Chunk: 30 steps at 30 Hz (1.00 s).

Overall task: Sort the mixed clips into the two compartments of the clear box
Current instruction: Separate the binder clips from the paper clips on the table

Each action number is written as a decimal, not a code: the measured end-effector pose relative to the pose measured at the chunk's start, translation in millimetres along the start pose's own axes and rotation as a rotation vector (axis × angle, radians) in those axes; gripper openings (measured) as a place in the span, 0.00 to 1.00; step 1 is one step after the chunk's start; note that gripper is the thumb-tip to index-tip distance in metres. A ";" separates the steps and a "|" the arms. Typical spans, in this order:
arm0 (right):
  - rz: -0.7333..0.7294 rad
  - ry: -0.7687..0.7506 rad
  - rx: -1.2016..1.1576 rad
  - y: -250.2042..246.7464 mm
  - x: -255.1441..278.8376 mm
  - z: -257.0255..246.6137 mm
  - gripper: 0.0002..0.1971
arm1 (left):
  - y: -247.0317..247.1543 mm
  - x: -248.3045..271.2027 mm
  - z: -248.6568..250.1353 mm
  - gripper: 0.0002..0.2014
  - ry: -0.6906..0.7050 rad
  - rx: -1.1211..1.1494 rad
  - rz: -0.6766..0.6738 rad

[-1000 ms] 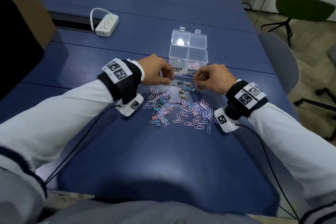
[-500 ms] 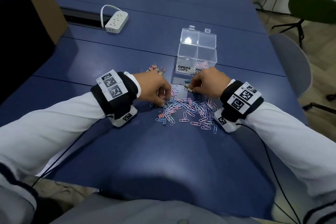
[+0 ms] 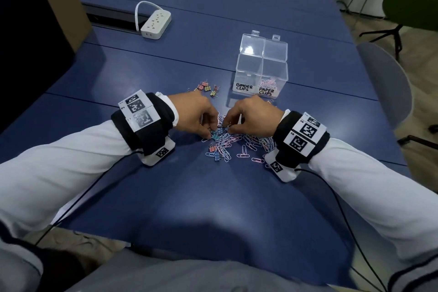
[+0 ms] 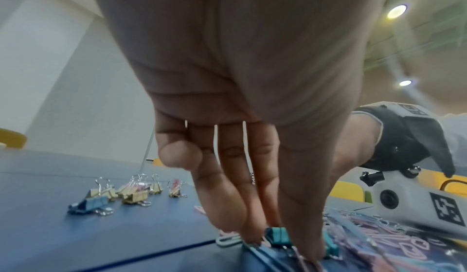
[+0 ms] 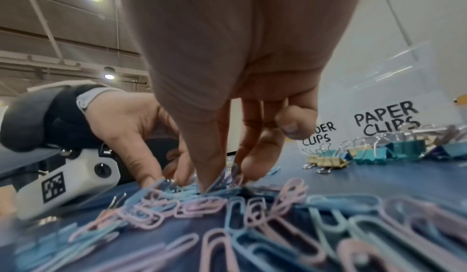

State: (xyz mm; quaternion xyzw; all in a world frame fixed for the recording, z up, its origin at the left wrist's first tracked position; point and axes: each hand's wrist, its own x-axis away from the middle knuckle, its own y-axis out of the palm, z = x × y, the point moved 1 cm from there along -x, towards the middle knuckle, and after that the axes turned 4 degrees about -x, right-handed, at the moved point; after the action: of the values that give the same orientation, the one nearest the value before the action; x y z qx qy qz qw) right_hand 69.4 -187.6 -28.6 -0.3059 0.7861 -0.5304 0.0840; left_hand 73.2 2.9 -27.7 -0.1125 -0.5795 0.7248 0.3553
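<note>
A mixed pile of pink and blue paper clips [image 3: 239, 143] with a few binder clips lies on the blue table [image 3: 213, 197]. My left hand [image 3: 209, 134] reaches into the pile's left top; its thumb and fingers [image 4: 278, 240] pinch a teal binder clip [image 4: 276, 234]. Just to the right, my right hand [image 3: 227, 127] pinches blue and pink paper clips [image 5: 228, 173] at the pile's top. The clear box [image 3: 262, 71] stands open behind the hands. Its right compartment, marked PAPER CLIPS, holds pink paper clips [image 3: 267, 83]. I see nothing in the left one, marked BINDER CLIPS.
Several binder clips [image 3: 206, 89] lie apart, left of the box. More binder clips [image 5: 374, 154] lie in front of the box by my right hand. A white power strip [image 3: 155, 23] and a cardboard box [image 3: 59, 0] sit at the far left. Chairs stand to the right.
Both hands came back from the box's front toward me into the pile. The left hand moved right until the fingertips nearly meet. The set-aside binder clips left of the box are now uncovered.
</note>
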 end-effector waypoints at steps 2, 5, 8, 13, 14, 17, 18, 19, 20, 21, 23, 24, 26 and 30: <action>-0.010 0.010 -0.026 0.6 1.2 0.5 0.07 | -0.2 1.0 -0.9 0.10 -0.027 -0.037 0.008; -0.002 0.002 -0.064 -0.9 5.6 -0.3 0.06 | -0.8 2.2 -1.5 0.10 -0.037 -0.070 0.007; 0.007 0.003 -0.081 -0.3 8.5 -1.1 0.07 | -1.7 0.2 2.4 0.12 -0.011 -0.090 0.018; 0.048 0.045 -0.089 -2.8 3.9 -4.7 0.11 | -1.0 -6.4 14.4 0.12 0.051 -0.140 -0.008; 0.036 0.055 -0.096 -3.3 2.5 -5.7 0.12 | -0.6 -7.5 15.5 0.12 0.056 -0.151 -0.001; 0.011 0.103 -0.158 -0.9 -2.3 -6.6 0.11 | -0.7 -7.0 13.3 0.09 0.059 -0.137 0.016; 0.001 0.112 -0.178 0.3 -3.3 -6.5 0.10 | -1.5 -5.6 11.4 0.07 0.059 -0.115 0.020; -0.012 0.116 -0.187 1.0 -3.9 -6.3 0.10 | -2.6 -3.7 9.1 0.06 0.059 -0.089 0.023; -0.023 0.119 -0.195 0.8 -3.8 -5.9 0.09 | -4.3 -1.0 7.1 0.06 0.056 -0.063 0.030; -0.030 0.124 -0.212 -0.4 -3.7 -5.5 0.09 | -6.9 2.3 4.5 0.05 0.046 -0.041 0.042; -0.026 0.129 -0.243 -5.5 -3.6 -4.4 0.09 | -16.4 9.1 -0.5 0.05 0.018 0.005 0.087; -0.019 0.129 -0.242 -8.3 -3.8 -4.3 0.09 | -23.2 11.5 -3.7 0.05 0.002 0.023 0.114; -0.015 0.132 -0.212 -11.6 -4.2 -4.7 0.09 | -36.9 13.4 -11.2 0.05 -0.039 0.040 0.148; 0.020 0.175 -0.231 -20.0 -6.4 -1.4 0.07 | -53.7 0.2 -35.2 0.07 -0.147 0.042 0.198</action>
State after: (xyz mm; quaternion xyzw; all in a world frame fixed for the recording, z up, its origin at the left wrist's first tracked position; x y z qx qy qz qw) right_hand 81.7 -187.8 -11.5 -0.2585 0.8492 -0.4603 -0.0153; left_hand 113.9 33.9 11.1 -0.1084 -0.5748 0.7745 0.2410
